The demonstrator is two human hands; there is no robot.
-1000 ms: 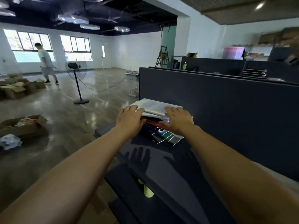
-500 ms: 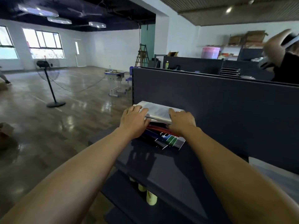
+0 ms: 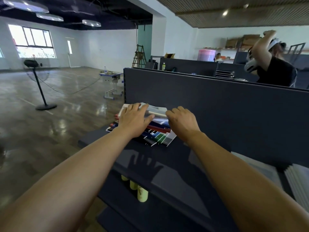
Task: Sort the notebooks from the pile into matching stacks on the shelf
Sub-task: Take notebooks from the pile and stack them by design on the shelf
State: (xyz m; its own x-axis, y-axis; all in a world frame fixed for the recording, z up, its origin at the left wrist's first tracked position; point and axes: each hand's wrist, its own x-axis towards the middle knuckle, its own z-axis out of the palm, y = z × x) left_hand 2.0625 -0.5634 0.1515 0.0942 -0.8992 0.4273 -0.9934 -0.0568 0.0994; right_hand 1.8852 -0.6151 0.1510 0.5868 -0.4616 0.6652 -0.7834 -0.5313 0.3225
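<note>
A: Notebooks (image 3: 155,129) lie in one mixed pile at the middle of the head view, on the top board of the shelf (image 3: 167,166), close against its dark back panel (image 3: 217,111). Why there, do you think?

B: Probably a staging spot. The panel stops the pile sliding back, and the bare board nearer the camera leaves room for separate stacks.

A: And the hands?

B: The left hand (image 3: 133,121) lies flat on the pile's left part, fingers straight and spread over the white top book (image 3: 158,110). I'd say it steadies the pile. The right hand (image 3: 181,122) sits at the right side, fingers curled at the top book's edge; whether they actually pinch it I cannot tell, since the knuckles hide the tips.

A: So a lift is coming?

B: Likely the top book gets peeled off while the other hand holds the rest down. The covers below are skewed, red and blue ones fanning out, so an unsteadied pull could drag them.

A: Anything else in this view?

B: Pale bottles (image 3: 142,195) on a lower board, a white stack (image 3: 297,183) at lower right, a fan (image 3: 36,64) at left, a person (image 3: 274,67) at upper right.
</note>
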